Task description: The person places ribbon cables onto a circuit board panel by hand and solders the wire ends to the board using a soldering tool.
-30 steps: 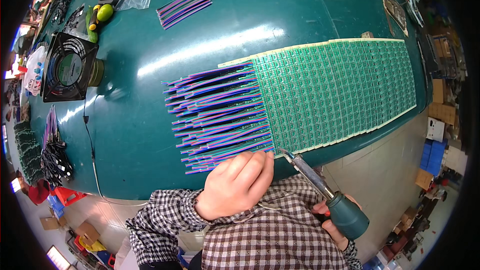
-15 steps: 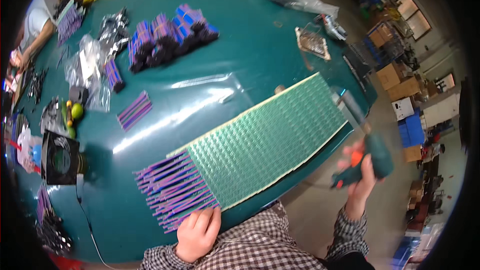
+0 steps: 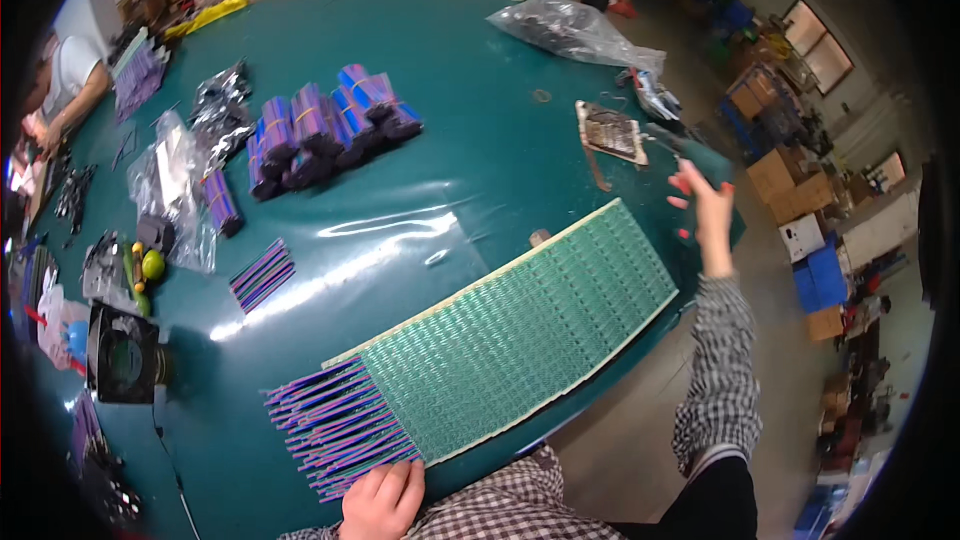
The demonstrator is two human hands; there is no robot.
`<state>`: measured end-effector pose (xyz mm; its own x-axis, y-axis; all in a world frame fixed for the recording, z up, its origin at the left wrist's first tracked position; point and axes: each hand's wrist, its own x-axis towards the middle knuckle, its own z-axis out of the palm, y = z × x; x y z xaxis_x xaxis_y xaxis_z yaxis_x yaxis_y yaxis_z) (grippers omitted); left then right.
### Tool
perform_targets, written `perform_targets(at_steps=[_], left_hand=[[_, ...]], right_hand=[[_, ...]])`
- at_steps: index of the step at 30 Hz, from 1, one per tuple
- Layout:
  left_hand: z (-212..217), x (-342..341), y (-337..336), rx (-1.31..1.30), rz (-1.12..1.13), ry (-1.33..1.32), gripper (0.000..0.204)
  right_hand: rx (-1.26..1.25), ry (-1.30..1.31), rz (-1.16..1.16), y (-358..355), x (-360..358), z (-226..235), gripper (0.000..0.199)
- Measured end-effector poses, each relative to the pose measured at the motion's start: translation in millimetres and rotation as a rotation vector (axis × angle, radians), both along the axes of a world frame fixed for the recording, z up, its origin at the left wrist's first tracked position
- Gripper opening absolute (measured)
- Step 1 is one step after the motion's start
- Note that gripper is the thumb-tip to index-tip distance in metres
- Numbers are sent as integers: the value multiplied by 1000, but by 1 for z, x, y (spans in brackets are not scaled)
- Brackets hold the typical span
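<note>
A long green gridded panel (image 3: 520,330) with a pale border lies slantwise along the near table edge. Purple, blue and dark strips (image 3: 345,425), wire-like, stick out side by side from its left end. My left hand (image 3: 383,502) rests at the panel's near left corner, against the nearest strips; its fingers are bent together and what lies under them is hidden. My right hand (image 3: 712,210) is stretched out beyond the panel's right end, wrapped round a dark green pistol-shaped tool (image 3: 706,162) with red-orange parts. The tool is blurred and partly covered by the hand.
Banded bundles of similar strips (image 3: 325,130) lie at the back; a small loose group (image 3: 263,276) is nearer. A small black fan (image 3: 125,352) stands left. A rusty-looking tray (image 3: 612,133) and a clear plastic bag (image 3: 575,32) lie back right. A co-worker's arm (image 3: 75,105) shows far left.
My right hand has carried the pistol-shaped tool forward, from beside the panel's right end to near the tray. The left hand stays at the panel's corner. The whole view has shifted slightly.
</note>
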<state>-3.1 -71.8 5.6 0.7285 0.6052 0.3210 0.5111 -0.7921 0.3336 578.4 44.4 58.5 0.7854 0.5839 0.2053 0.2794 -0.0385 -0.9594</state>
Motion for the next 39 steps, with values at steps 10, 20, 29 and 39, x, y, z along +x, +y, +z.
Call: perform_targets(at_steps=[10, 20, 29, 39], left_hand=[[6, 13, 14, 58, -17, -36, 40], [-4, 8, 5, 52, 4, -62, 37], [0, 8, 10, -16, 9, -75, 35], [-3, 9, 10, 1, 20, -104, 29]], right_hand=[[68, -121, -51, -241, -50, 83, 51], [-182, 453, 500, -300, -288, -16, 72], [-362, 578, 482, -287, -330, -6, 68], [-555, 112, 671, -278, -326, -4, 48]])
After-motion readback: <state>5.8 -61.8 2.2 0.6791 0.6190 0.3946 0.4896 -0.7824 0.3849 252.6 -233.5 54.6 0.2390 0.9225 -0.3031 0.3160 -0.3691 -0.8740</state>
